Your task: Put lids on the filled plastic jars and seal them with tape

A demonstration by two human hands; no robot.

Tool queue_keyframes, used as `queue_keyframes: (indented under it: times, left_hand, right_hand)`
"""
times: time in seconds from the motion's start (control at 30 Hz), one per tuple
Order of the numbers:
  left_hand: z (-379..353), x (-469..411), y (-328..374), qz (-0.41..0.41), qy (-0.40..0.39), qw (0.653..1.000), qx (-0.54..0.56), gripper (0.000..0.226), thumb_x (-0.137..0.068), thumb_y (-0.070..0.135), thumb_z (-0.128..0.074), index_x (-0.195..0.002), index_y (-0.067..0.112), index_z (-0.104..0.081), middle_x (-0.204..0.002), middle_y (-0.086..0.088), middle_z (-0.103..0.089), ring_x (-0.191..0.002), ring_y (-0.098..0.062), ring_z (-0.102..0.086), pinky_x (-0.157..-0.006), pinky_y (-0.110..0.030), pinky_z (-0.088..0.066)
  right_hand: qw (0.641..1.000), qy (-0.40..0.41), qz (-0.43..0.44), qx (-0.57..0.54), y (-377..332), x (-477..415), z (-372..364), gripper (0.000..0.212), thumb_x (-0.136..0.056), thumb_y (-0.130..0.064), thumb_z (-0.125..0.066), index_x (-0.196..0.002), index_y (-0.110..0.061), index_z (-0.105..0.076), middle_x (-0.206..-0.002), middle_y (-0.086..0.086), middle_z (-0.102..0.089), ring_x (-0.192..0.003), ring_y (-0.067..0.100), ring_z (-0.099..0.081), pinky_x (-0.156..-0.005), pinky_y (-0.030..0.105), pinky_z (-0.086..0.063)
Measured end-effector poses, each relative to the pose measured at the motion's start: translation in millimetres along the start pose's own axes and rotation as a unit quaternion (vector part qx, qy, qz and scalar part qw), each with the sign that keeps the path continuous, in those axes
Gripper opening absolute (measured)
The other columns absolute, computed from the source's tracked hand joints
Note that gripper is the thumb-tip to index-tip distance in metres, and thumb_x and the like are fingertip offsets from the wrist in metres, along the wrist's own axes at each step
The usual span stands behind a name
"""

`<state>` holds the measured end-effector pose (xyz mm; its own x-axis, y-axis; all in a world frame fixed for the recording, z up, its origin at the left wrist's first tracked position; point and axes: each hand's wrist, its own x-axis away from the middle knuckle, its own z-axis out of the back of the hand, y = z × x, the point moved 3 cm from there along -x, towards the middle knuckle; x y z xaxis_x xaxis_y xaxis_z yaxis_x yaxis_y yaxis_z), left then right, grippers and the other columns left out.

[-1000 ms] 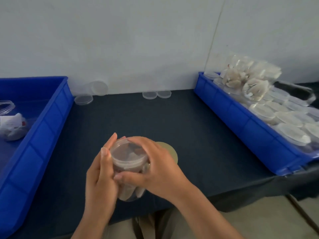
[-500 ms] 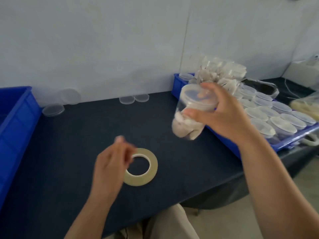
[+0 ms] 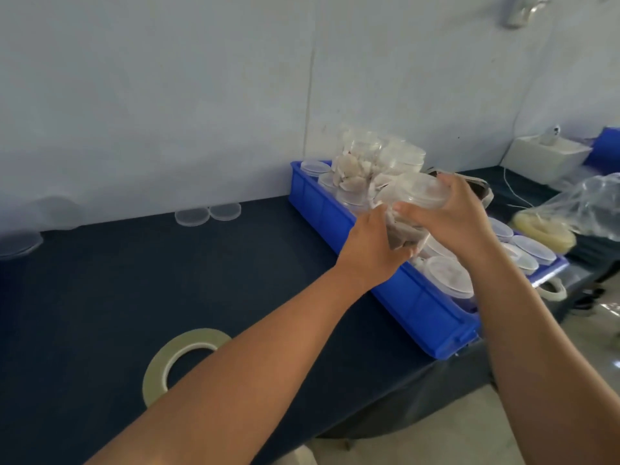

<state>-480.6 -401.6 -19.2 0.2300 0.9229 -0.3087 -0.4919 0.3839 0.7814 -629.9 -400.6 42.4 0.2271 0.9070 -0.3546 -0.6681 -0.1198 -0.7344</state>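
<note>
A filled clear plastic jar (image 3: 414,199) with its lid on hangs tilted over the blue tray (image 3: 396,293) at the right. My right hand (image 3: 453,213) grips the jar around its lid end. My left hand (image 3: 372,250) holds the jar's lower part from the left. The tray holds several lidded jars, some stacked at its far end. A roll of clear tape (image 3: 177,360) lies flat on the dark table near the front, partly hidden by my left forearm.
Two loose lids (image 3: 208,214) lie by the wall, another lid (image 3: 20,245) at the far left. A plastic bag (image 3: 570,216) and a white box (image 3: 547,156) sit beyond the tray. The table's front edge runs under my arms.
My right hand carried the jar further right, over the tray. My left hand left the tape roll and came across to the jar. The view swung right.
</note>
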Motion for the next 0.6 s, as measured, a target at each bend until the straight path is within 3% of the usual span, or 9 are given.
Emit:
queue_keyframes:
  times: [0.13,0.23,0.27,0.33,0.4,0.53,0.6]
  left_hand:
    - [-12.5,-17.3,-12.8,0.011,0.039,0.999,-0.002,0.067,-0.089,0.036,-0.083,-0.142,0.014,-0.048,-0.129,-0.002,-0.061,-0.115,-0.020,-0.062,-0.096,-0.040,-0.056]
    - [-11.1,-29.3,-18.2,0.018,0.059,0.998,-0.017,0.061,-0.087,0.045,-0.084,-0.132,0.016,-0.055,-0.111,0.010,-0.061,-0.096,-0.008,-0.059,-0.075,-0.026,-0.052]
    - [-10.1,-33.4,-18.8,0.020,0.056,0.998,-0.028,0.060,-0.087,0.048,-0.082,-0.130,0.015,-0.056,-0.108,0.010,-0.061,-0.093,-0.007,-0.057,-0.068,-0.023,-0.048]
    - [-7.8,-39.3,-21.0,0.022,0.045,0.998,-0.047,0.058,-0.089,0.052,-0.079,-0.129,0.015,-0.058,-0.102,0.011,-0.058,-0.089,-0.008,-0.056,-0.060,-0.019,-0.041]
    - [-6.0,-43.2,-21.3,0.022,0.037,0.997,-0.066,0.055,-0.091,0.055,-0.074,-0.126,0.015,-0.059,-0.098,0.010,-0.060,-0.087,-0.011,-0.060,-0.060,-0.023,-0.044]
    - [-7.6,-45.6,-22.2,0.024,0.038,0.996,-0.080,0.051,-0.096,0.055,-0.065,-0.126,0.014,-0.060,-0.096,0.008,-0.061,-0.095,-0.018,-0.067,-0.063,-0.030,-0.047]
    - [-0.3,-41.1,-27.7,0.020,0.055,0.996,-0.066,0.057,-0.095,0.056,-0.067,-0.134,0.015,-0.059,-0.107,0.006,-0.064,-0.106,-0.016,-0.066,-0.067,-0.026,-0.046]
  right_hand:
    - [1.000,-0.005,0.013,-0.011,14.1,-17.5,-10.1,0.092,-0.077,-0.053,-0.087,-0.150,-0.019,-0.042,-0.127,-0.007,-0.052,-0.115,0.016,-0.053,-0.076,0.023,-0.039]
    - [0.997,-0.041,-0.018,-0.062,27.4,-24.4,-15.8,0.107,-0.081,-0.048,-0.088,-0.161,-0.023,-0.022,-0.146,-0.003,-0.044,-0.126,0.016,-0.051,-0.092,0.027,-0.047]
    - [0.995,-0.057,-0.020,-0.073,31.9,-24.9,-18.4,0.112,-0.082,-0.043,-0.089,-0.163,-0.024,-0.015,-0.146,-0.002,-0.044,-0.126,0.016,-0.053,-0.091,0.026,-0.051]
    - [0.995,-0.063,-0.014,-0.070,40.3,-27.1,-23.8,0.117,-0.084,-0.032,-0.090,-0.164,-0.026,-0.006,-0.133,-0.004,-0.052,-0.113,0.009,-0.061,-0.075,0.013,-0.052]
    - [0.995,-0.045,-0.017,-0.085,45.6,-31.3,-27.4,0.118,-0.085,-0.026,-0.088,-0.164,-0.026,-0.001,-0.117,-0.011,-0.057,-0.099,0.002,-0.064,-0.064,0.008,-0.051]
    - [0.996,-0.041,-0.029,-0.077,55.0,-37.5,-35.6,0.110,-0.084,-0.031,-0.088,-0.162,-0.018,-0.011,-0.113,-0.015,-0.059,-0.091,-0.012,-0.067,-0.061,0.006,-0.050]
    - [0.994,-0.046,-0.043,-0.095,59.4,-38.3,-37.8,0.115,-0.084,-0.034,-0.089,-0.164,-0.021,-0.007,-0.125,-0.008,-0.060,-0.099,-0.008,-0.067,-0.074,0.009,-0.054]
